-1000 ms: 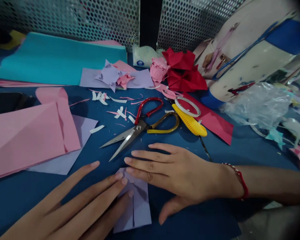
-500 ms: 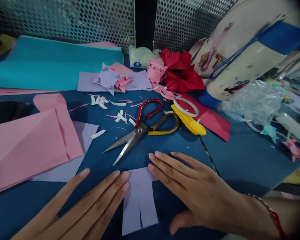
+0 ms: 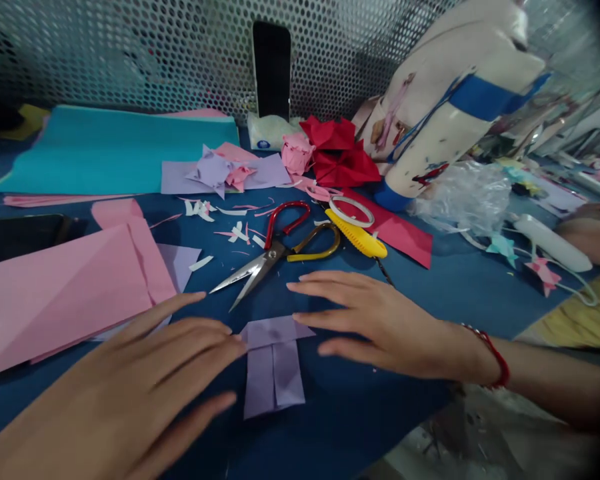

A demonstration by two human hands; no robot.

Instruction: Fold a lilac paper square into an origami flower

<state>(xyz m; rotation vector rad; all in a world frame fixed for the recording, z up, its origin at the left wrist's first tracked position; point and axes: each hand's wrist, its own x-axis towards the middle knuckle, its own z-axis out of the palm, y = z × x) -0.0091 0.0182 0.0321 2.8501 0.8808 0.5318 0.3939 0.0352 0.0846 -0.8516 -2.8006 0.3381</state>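
Observation:
A small folded lilac paper (image 3: 273, 363) lies flat on the blue table cover (image 3: 460, 287) near the front edge. My left hand (image 3: 145, 380) rests flat beside it, its fingertips touching the paper's upper left corner. My right hand (image 3: 380, 320) lies palm down to the right, fingers spread, one fingertip at the paper's upper right corner. A red cord bracelet circles the right wrist. Neither hand holds anything. Scissors (image 3: 275, 253) with one red and one yellow handle lie just beyond the fingers, blades pointing toward my left hand.
Pink sheets (image 3: 65, 290) lie at the left, a teal sheet (image 3: 115, 147) behind. Folded red paper (image 3: 340, 157), a pink paper rose (image 3: 296, 152), a tape ring (image 3: 351, 211), a yellow cutter (image 3: 357, 237) and paper scraps sit mid-table. A bag (image 3: 450, 100) leans at the right. Another person's hand (image 3: 587, 230) is at far right.
The view has tilted up and pulled back. The lilac paper's top is now folded down into a flap. Both hands have slid apart to its upper corners.

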